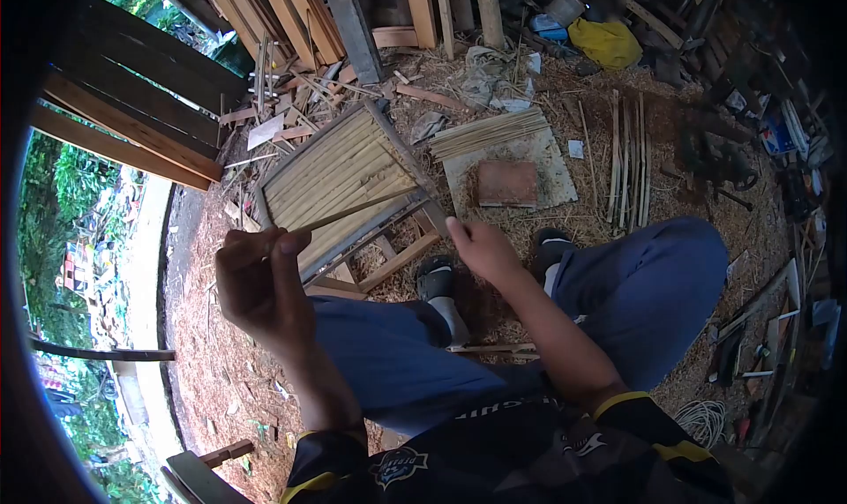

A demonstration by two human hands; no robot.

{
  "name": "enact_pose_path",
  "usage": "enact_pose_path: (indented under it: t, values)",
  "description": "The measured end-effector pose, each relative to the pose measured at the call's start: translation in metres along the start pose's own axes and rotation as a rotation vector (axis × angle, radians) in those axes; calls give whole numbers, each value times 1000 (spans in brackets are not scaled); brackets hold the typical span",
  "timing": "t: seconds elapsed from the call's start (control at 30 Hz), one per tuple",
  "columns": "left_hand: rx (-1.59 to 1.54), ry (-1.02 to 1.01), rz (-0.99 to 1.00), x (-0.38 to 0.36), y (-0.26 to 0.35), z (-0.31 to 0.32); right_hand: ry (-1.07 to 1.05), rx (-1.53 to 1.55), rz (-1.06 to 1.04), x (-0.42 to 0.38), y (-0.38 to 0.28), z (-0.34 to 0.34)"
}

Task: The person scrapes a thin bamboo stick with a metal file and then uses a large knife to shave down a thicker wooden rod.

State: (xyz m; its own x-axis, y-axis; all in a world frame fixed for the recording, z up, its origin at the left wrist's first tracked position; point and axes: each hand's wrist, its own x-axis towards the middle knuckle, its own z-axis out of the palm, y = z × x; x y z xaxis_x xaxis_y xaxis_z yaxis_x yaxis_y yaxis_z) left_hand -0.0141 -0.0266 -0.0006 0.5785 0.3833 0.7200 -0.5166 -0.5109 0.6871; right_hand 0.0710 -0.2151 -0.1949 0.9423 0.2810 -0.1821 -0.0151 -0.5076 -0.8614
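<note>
Pinched between the thumb and fingers of my left hand (pixel 265 279) is a thin bamboo strip (pixel 353 211). The strip slants up to the right, across a wooden frame (pixel 408 156) filled with side-by-side bamboo slats (pixel 331 173). My right hand (pixel 485 255) is closed at the frame's right corner, its thumb pointing toward the wood. Whatever its fingers hold is hidden. Wooden bars (pixel 399 261) show beneath the slatted panel, which lies tilted in front of my legs.
A reddish block (pixel 507 184) lies on a pale sheet (pixel 560 164), with a bundle of thin strips (pixel 490 134) behind. Longer sticks (pixel 628 160) lie to the right. Boards (pixel 291 14) lean at the back left. A yellow bag (pixel 604 44) sits at the back right. Shavings cover the ground.
</note>
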Motion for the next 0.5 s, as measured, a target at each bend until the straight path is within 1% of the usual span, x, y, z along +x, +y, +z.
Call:
enact_pose_path:
  t: [0.07,0.17,0.27,0.3,0.37,0.4,0.47,0.5]
  values:
    - [-73,-1,10,0,-2,3,-14,-46,24,6,14,-6]
    - [73,-49,69,2,-8,-2,-8,29,-29,0,7,0]
    - [69,-30,28,5,-7,-5,-82,-72,203,19,24,4]
    - [61,-24,19,7,-8,-5,-67,-76,193,20,28,4]
    - [92,-31,66,11,-17,-10,-39,-90,178,21,36,3]
    - [112,-31,77,9,-20,-12,-76,-29,225,19,33,0]
    - [74,36,80,11,-25,-7,-146,98,319,15,24,-6]
    - [55,71,89,14,-27,-5,-153,147,327,17,26,-5]
